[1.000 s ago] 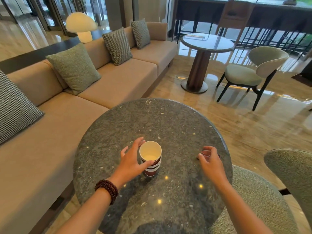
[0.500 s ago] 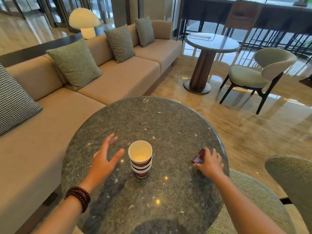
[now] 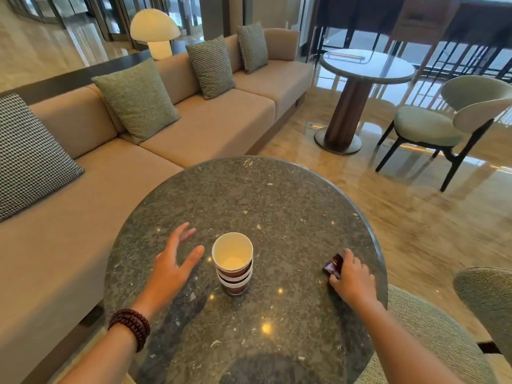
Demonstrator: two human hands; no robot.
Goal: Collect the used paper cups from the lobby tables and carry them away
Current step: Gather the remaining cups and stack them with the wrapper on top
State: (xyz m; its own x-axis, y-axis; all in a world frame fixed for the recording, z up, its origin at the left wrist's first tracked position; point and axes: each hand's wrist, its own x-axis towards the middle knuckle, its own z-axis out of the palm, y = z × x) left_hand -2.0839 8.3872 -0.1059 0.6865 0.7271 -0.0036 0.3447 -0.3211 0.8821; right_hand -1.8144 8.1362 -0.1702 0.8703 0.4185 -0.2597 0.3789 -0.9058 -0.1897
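- Head view looks down on both my hands over a round stone table (image 3: 277, 195).
- My left hand (image 3: 171, 261) is spread wide, fingers straight and thumb out. It holds nothing and sits just beside the stack of paper cups (image 3: 232, 261) without touching it.
- The stack stands upright just right of that thumb, between my two hands and nearer the left one. Several cups are nested together.
- My right hand (image 3: 350, 278) is well off to the right of the stack, near the table's edge, with fingers curled down onto a small dark packet (image 3: 332, 266). I cannot tell whether the packet is lifted off the stone.
- I judge this to be the gathering step at this table: the cups are stacked but not yet picked up.
- Next, my left hand should wrap around the stack low enough that the nested cups lift together. It needs a firm, gentle grip that keeps the stack upright, since thin paper crushes easily.
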